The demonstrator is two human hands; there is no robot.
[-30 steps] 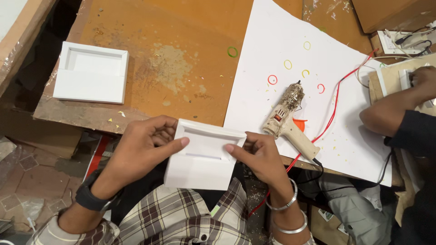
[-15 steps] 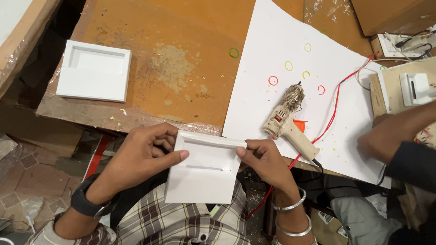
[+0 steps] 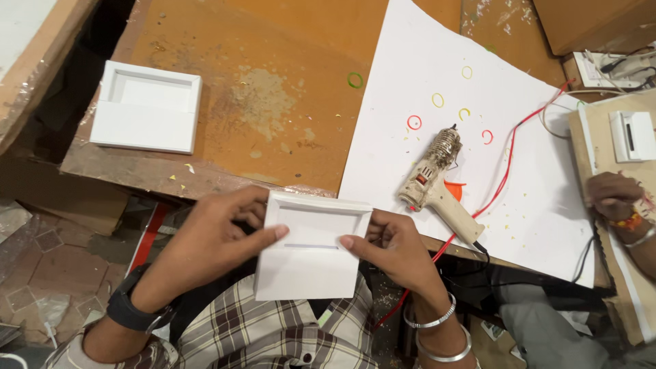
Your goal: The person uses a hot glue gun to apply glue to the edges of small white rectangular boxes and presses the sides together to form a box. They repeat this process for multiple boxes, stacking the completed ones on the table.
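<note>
Worn orange worktable [image 3: 273, 61], top edge cut off by the frame. A large white sheet [image 3: 437, 61] covers its right part, its near edge hidden behind a co-worker's hand [image 3: 610, 195]. A finished white tray [image 3: 146, 106] lies at far left. A glue gun [image 3: 437, 181] rests on the sheet. Left hand [image 3: 205, 239] and right hand [image 3: 393, 249] grip a white foam tray [image 3: 311, 249] by its sides, thumbs on its face, fingers hidden behind it, above the lap.

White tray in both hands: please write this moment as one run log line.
left hand: grips white tray left edge | right hand: grips right edge | tray: above lap, off table | glue gun: on white sheet
</note>
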